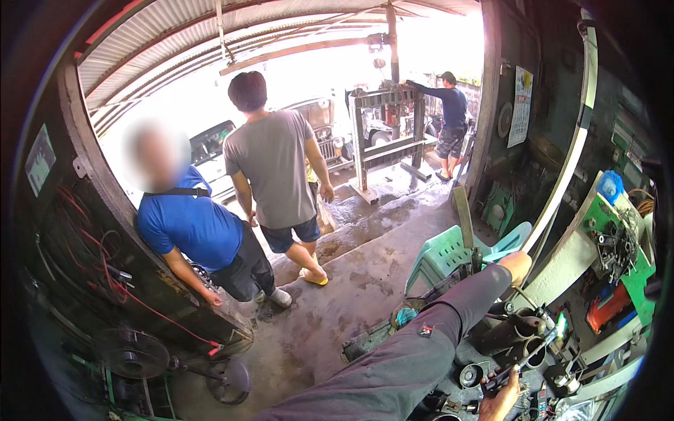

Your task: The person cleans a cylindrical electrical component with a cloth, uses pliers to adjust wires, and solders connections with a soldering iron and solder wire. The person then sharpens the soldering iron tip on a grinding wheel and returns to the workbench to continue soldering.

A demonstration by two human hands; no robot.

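Note:
My left arm, in a dark grey sleeve, stretches across the workbench. My left hand (516,267) is at its far side, beside a long pale pole (570,154); its fingers do not show clearly. At the lower right my right hand (500,401) is closed round a slim tool (523,361) with a dark grip and a thin metallic shaft. The shaft slants up over dark cylindrical metal parts (512,332), toward a bright greenish-white glow (560,325). A round metal part (472,375) lies left of this hand.
Green plastic chairs (439,256) stand behind the bench. One person in blue (189,217) leans by the left doorpost; another in grey (270,165) stands beside them. A third person (449,116) touches a press frame (386,130) outside. A fan (131,353) stands lower left.

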